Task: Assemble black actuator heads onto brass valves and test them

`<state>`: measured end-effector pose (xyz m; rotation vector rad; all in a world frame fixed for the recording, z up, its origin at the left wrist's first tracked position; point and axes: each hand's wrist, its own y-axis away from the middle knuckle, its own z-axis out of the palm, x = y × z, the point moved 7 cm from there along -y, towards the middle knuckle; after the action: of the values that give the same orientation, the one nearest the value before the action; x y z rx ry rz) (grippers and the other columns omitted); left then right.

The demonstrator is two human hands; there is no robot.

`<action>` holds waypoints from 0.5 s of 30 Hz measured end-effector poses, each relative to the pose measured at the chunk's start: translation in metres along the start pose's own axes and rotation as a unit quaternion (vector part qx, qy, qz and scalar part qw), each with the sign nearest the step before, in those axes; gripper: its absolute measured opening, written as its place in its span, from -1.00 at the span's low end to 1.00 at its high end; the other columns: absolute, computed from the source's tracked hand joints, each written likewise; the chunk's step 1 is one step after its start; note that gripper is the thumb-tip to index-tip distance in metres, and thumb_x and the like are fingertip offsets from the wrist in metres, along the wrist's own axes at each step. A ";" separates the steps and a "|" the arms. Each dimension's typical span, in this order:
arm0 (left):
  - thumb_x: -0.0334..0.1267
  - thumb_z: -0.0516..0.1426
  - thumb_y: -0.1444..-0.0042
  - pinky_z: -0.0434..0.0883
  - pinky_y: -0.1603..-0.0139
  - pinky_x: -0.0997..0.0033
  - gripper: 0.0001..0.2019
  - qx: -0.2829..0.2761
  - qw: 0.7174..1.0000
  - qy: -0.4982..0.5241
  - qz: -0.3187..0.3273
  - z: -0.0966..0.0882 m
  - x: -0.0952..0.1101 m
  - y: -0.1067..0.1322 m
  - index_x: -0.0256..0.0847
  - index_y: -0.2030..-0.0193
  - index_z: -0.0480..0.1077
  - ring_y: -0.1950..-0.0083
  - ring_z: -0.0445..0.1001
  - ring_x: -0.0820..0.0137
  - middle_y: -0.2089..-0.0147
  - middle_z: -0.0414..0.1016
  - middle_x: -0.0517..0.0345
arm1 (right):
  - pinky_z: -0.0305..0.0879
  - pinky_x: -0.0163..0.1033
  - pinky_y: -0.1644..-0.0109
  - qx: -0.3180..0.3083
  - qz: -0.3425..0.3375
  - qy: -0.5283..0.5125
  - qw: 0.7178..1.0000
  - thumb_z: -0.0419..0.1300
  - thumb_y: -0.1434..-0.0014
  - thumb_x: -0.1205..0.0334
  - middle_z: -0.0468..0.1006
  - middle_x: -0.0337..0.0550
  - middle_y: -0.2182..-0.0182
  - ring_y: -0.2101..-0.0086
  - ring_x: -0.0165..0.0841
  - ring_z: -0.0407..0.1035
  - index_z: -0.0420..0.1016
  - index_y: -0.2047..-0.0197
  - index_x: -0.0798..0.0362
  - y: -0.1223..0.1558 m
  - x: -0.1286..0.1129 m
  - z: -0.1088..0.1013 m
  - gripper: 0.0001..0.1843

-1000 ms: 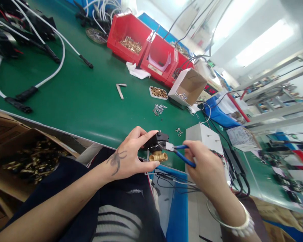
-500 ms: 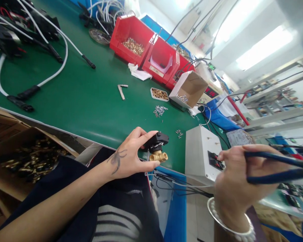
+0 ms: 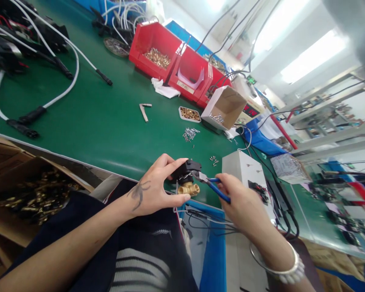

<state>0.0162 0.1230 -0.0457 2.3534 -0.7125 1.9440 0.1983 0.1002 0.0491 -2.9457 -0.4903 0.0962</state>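
My left hand is closed around a valve with a black plastic housing and a brass body, held at the bench's front edge. Its thumb presses near the brass part while the fingers lie over the black part. In my right hand are blue-handled pliers, gripped by the handles. The pliers' metal jaws touch the valve's side, by a small silvery wire or pin between housing and brass. Whether the jaws have closed on that pin, I cannot tell.
Loose pins and small screws lie on the green bench. Behind them are a tray of brass parts, a cardboard box and red bins. A white box stands right, a hex key further back.
My right hand has swung left from beside the white box, bringing the pliers' jaws to the valve. My left hand keeps the valve in nearly the same place.
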 end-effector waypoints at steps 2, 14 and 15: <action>-0.14 0.30 -0.02 0.54 -0.01 0.22 -0.28 0.002 1.000 0.006 -0.001 -0.001 0.000 0.000 -0.16 -0.36 0.27 0.04 0.40 0.31 0.02 0.29 0.11 | 0.21 -0.27 0.40 0.115 0.063 0.007 0.991 0.12 -0.25 0.27 0.49 -0.19 0.37 0.46 -0.34 0.37 0.47 0.14 -0.01 0.003 0.011 -0.020 -0.86; -0.15 0.30 -0.03 0.55 -0.02 0.18 -0.28 0.000 1.000 0.007 0.001 0.000 -0.001 0.001 -0.08 -0.36 0.26 0.06 0.40 0.31 0.03 0.28 0.12 | 0.28 -0.25 0.37 0.273 0.091 -0.028 0.957 0.07 -0.33 0.28 0.42 -0.16 0.31 0.46 -0.36 0.31 0.38 0.05 0.01 0.012 0.013 -0.029 -0.86; -0.15 0.30 -0.03 0.55 -0.02 0.18 -0.28 0.000 1.000 0.003 0.001 0.001 -0.001 0.001 -0.09 -0.36 0.26 0.07 0.40 0.32 0.03 0.28 0.12 | 0.28 -0.25 0.38 0.294 0.093 -0.039 0.951 0.05 -0.34 0.28 0.40 -0.17 0.31 0.47 -0.37 0.29 0.35 0.03 0.00 0.014 0.014 -0.031 -0.85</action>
<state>0.0160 0.1220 -0.0473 2.3456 -0.7164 1.9517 0.2183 0.0874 0.0764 -2.3956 -0.1485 0.3221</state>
